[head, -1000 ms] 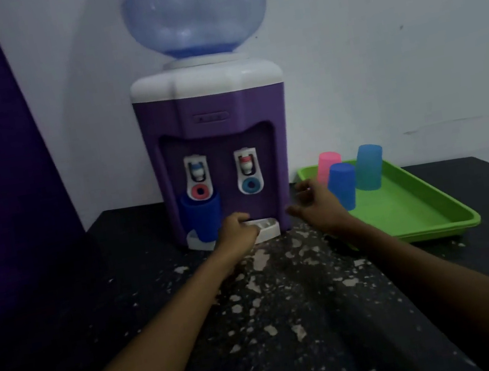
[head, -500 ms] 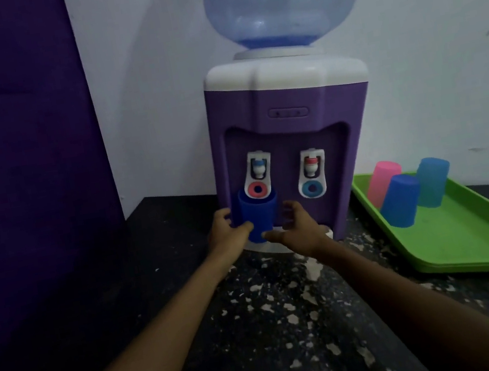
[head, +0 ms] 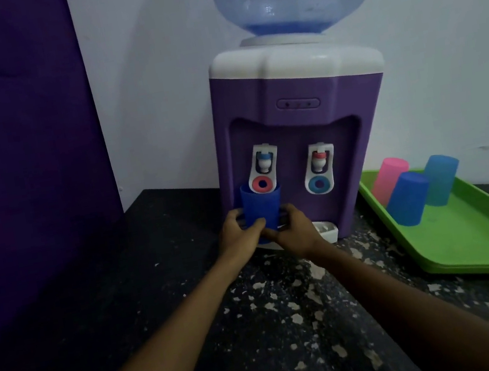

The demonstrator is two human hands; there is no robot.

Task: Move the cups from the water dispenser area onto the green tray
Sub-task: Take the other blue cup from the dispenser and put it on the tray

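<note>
Now your left hand (head: 238,235) and right hand (head: 293,232) both wrap dark blue cup (head: 262,206), upright, mouth up, under left tap of purple dispenser (head: 304,143). White drip tray (head: 325,231) just right of grip. Green tray (head: 471,231) well right of grip, on black speckled counter (head: 276,325), holds three inverted cups: pink cup (head: 389,179), blue cup (head: 408,198), teal cup (head: 441,178).

Both hands' fingers (head: 254,224) around the blue cup (head: 262,206) under the dispenser (head: 302,130).
</note>
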